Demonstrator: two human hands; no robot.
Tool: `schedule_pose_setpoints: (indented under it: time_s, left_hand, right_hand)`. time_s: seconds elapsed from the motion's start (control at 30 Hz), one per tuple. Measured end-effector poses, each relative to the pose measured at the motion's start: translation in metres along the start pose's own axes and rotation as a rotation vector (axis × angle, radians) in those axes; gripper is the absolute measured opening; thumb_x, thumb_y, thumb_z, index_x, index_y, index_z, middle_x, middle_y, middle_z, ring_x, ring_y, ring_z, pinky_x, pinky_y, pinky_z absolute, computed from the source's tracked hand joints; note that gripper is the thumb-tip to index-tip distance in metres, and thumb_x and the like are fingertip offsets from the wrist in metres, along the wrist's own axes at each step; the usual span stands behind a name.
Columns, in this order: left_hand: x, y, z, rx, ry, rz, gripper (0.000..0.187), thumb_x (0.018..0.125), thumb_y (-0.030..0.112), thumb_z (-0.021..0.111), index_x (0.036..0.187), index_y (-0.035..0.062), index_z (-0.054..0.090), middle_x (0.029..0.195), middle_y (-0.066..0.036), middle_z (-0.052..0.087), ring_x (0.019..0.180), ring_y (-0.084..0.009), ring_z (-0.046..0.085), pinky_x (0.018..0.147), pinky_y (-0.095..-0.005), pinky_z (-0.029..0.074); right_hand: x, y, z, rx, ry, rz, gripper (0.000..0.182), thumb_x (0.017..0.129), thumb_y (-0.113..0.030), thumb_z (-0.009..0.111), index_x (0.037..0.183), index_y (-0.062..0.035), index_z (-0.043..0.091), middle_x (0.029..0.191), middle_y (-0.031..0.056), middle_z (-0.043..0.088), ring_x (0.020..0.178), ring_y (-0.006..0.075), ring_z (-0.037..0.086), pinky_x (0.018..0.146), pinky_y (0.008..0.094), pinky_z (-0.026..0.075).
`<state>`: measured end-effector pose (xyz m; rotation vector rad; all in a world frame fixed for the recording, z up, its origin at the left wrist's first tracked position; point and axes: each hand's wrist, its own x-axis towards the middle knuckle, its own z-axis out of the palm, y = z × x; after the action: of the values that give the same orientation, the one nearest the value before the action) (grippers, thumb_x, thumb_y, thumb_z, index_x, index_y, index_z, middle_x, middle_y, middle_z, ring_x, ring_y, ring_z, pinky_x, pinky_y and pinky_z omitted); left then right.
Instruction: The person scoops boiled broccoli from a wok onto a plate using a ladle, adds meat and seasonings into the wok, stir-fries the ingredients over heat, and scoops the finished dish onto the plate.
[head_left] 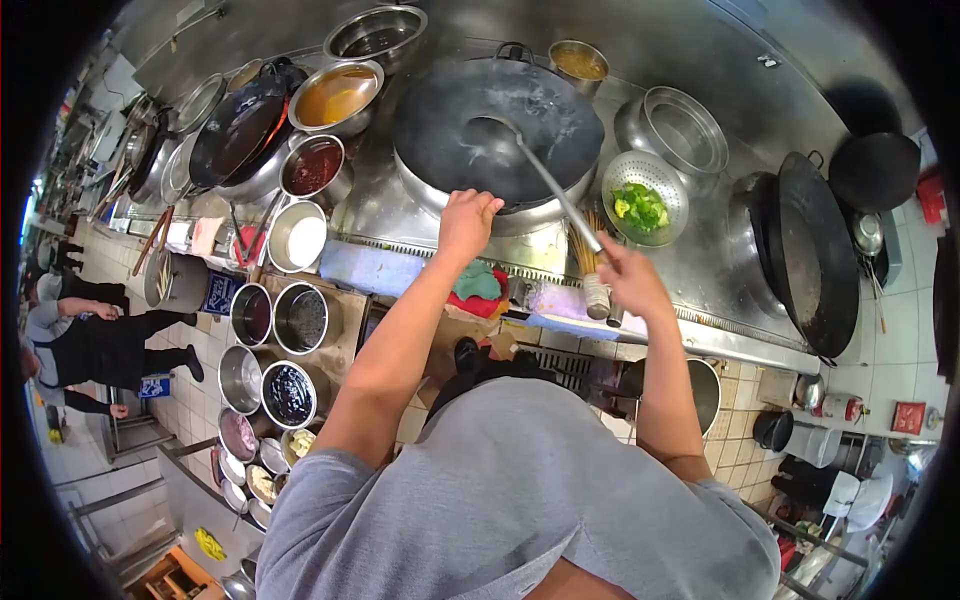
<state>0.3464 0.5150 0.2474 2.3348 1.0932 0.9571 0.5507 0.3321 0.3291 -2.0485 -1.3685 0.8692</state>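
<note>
A large dark wok (440,120) sits on the stove, with steam or thin smoke over it. My left hand (468,225) is closed at the wok's near rim; its grip on the edge is partly hidden by the fingers. My right hand (637,282) is wrapped round the long handle of a ladle (560,190), whose bowl rests inside the wok. Right of the wok lies a perforated strainer (670,175) with broccoli (640,208) in it. A bamboo brush (588,262) stands near my right hand at the stove's front.
Bowls of orange liquid (337,97) and red sauce (313,167) stand left of the wok. Another wok (812,255) leans at the right. Several metal pots (290,395) stand lower left. A co-worker (95,340) is at the far left. Folded cloths (370,268) line the front edge.
</note>
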Motion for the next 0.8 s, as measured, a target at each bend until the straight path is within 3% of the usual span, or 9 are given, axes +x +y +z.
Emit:
schedule_pose_setpoints:
  time_s: [0.13,0.4,0.47,0.53,0.57,0.6,0.67,0.7,0.8]
  left_hand:
    - [0.008,-0.016,0.008,0.067,-0.092,0.019,0.024,0.086,0.029,0.054,0.08,0.0071,0.061,0.081,-0.012,0.057,0.084,-0.0331,0.051,0.073,-0.0427,0.043]
    - [0.004,0.011,-0.007,0.152,-0.194,-0.029,0.016,0.086,0.027,0.055,0.087,0.0128,0.063,0.084,-0.009,0.058,0.089,-0.0299,0.052,0.076,-0.0446,0.042]
    - [0.001,0.046,-0.011,0.171,-0.019,-0.113,0.014,0.084,0.022,0.057,0.095,0.0177,0.064,0.094,-0.005,0.056,0.095,-0.0271,0.051,0.081,-0.0475,0.039]
    - [-0.005,0.098,0.002,0.152,0.011,0.047,0.025,0.078,0.011,0.057,0.1,0.021,0.064,0.096,-0.005,0.057,0.094,-0.0286,0.051,0.081,-0.0461,0.04]
    - [-0.006,0.114,0.015,0.217,-0.122,0.145,0.023,0.077,0.01,0.056,0.095,0.0203,0.066,0.092,-0.008,0.06,0.084,-0.0286,0.056,0.075,-0.0447,0.044]
    - [-0.014,0.131,0.032,0.146,-0.282,0.129,0.014,0.079,0.017,0.055,0.087,0.0145,0.066,0.086,-0.013,0.061,0.085,-0.0302,0.058,0.073,-0.0444,0.046]
    - [-0.017,0.168,0.059,0.174,-0.665,-0.045,0.019,0.078,0.022,0.056,0.091,0.0111,0.065,0.089,-0.014,0.063,0.09,-0.031,0.061,0.078,-0.0424,0.048]
    - [-0.02,0.164,0.084,0.148,-0.774,-0.032,0.024,0.078,0.025,0.056,0.095,0.0102,0.063,0.093,-0.014,0.063,0.091,-0.0324,0.061,0.079,-0.0424,0.048]
    - [-0.018,0.192,0.122,0.239,-0.879,0.015,0.036,0.078,0.029,0.057,0.109,0.0095,0.057,0.102,-0.014,0.063,0.094,-0.0316,0.061,0.08,-0.0424,0.048]
  right_hand:
    - [0.042,-0.014,0.045,-0.282,0.269,-0.032,0.049,0.082,-0.014,0.053,0.13,-0.0101,0.044,0.084,0.0215,0.062,0.077,0.0359,0.06,0.072,0.0408,0.048]
    - [0.008,0.012,0.028,0.049,0.028,-0.074,0.051,0.082,-0.013,0.056,0.131,-0.0102,0.042,0.091,0.0206,0.063,0.086,0.036,0.06,0.079,0.0418,0.047]
    - [0.008,0.011,0.019,-0.059,0.086,-0.073,0.05,0.082,-0.013,0.056,0.13,-0.0095,0.043,0.093,0.0199,0.063,0.088,0.0348,0.06,0.079,0.0398,0.047]
    - [0.011,0.02,0.026,-0.017,0.293,-0.049,0.051,0.081,-0.011,0.059,0.13,-0.0128,0.045,0.083,0.0136,0.062,0.076,0.0262,0.06,0.075,0.0349,0.046]
    - [0.016,0.036,0.033,0.076,0.407,-0.14,0.046,0.084,-0.01,0.057,0.128,-0.0096,0.047,0.073,0.0087,0.058,0.061,0.0178,0.054,0.06,0.0309,0.047]
    - [0.014,0.039,0.028,0.075,0.398,-0.157,0.046,0.084,-0.01,0.057,0.128,-0.0096,0.047,0.073,0.0087,0.058,0.061,0.0178,0.054,0.06,0.0309,0.047]
    - [-0.001,0.045,0.015,1.232,0.105,0.152,0.038,0.088,-0.009,0.053,0.125,-0.0073,0.048,0.067,0.0025,0.049,0.048,0.0096,0.043,0.042,0.0239,0.039]
    - [-0.014,0.046,-0.003,1.57,-0.032,0.092,0.029,0.091,-0.01,0.049,0.12,-0.0069,0.048,0.065,-0.0031,0.04,0.044,0.0028,0.032,0.036,0.0178,0.026]
    - [-0.051,0.057,-0.045,1.487,0.086,0.097,0.024,0.091,-0.011,0.05,0.115,-0.0079,0.049,0.065,-0.0018,0.04,0.046,0.0046,0.034,0.038,0.0194,0.029]
